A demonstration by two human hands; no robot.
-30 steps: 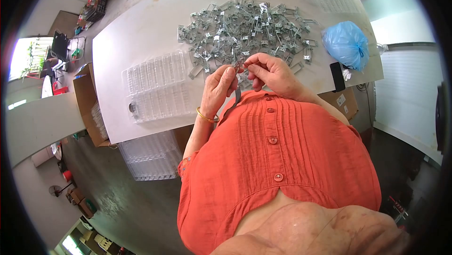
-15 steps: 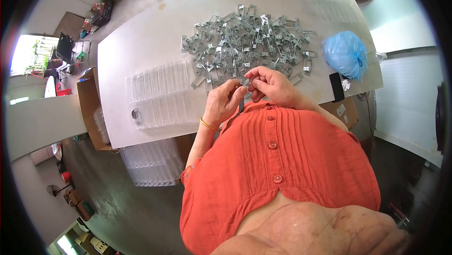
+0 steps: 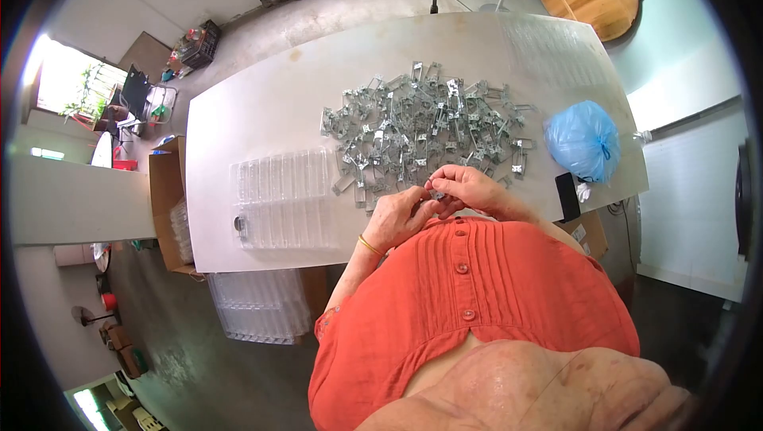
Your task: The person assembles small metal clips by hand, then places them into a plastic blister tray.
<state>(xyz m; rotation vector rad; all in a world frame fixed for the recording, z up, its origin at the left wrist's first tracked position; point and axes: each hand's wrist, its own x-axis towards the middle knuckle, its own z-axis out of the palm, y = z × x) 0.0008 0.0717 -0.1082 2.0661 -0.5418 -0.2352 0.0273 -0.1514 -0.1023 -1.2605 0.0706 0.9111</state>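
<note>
A heap of small silvery metal clip-like brackets [image 3: 421,125] lies on the pale table in front of me. At the near edge of the heap, my left hand [image 3: 395,218] and my right hand [image 3: 474,191] meet close to my body, fingers closed together. Between the fingertips a bit of a small metal bracket [image 3: 438,195] shows, mostly covered by them. Its exact shape cannot be made out. A yellow bangle [image 3: 370,245] circles my left wrist.
Left of the heap lies a clear plastic blister tray [image 3: 286,196]; more clear trays [image 3: 258,308] stand below the table edge. To the right are a tied blue plastic bag [image 3: 582,142] and a black phone-like slab [image 3: 567,196]. A cardboard box [image 3: 168,208] stands at the left.
My view has tilted up, so the table and hands sit lower and a fan shows at the far side. Both hands stay together at the bracket, the fingers slightly shifted.
</note>
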